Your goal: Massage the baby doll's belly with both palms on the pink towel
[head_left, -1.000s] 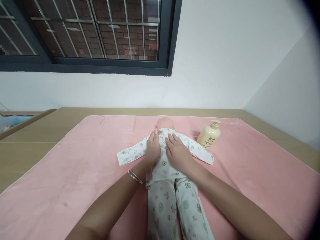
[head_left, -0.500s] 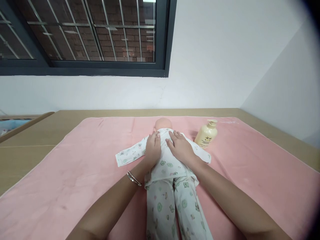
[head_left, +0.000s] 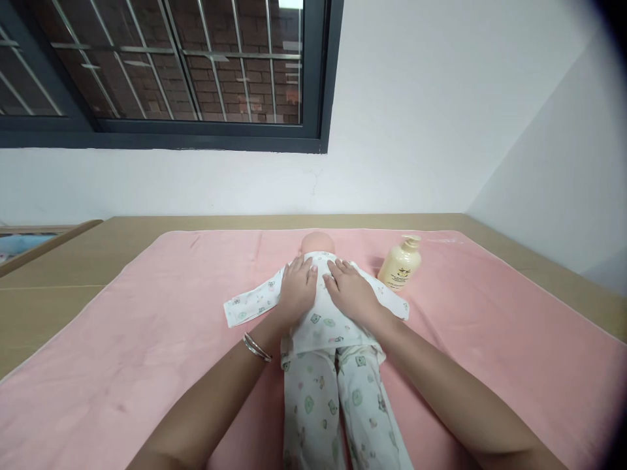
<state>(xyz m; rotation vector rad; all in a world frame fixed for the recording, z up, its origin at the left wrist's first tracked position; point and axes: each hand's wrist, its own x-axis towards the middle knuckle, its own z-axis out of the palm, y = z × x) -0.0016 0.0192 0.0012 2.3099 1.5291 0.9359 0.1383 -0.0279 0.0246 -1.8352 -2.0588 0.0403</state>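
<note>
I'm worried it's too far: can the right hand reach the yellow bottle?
Probably yes: the right hand rests on the white top, and the yellow bottle is nearby on the pink mat, with only a sleeve between them.

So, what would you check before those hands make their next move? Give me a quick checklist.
1. Left hand flat on the shirt: ok, laid open on it.
2. Right hand likewise: ok, open, beside the other with shirt showing between.
3. Doll on the mat: ok, lying with sleeves spread.
4. Bottle clear of both hands: ok, beyond the right sleeve.
5. Left wrist bare: not ok, it wears a bracelet.
6. Pressure gentle: cannot tell.
</note>
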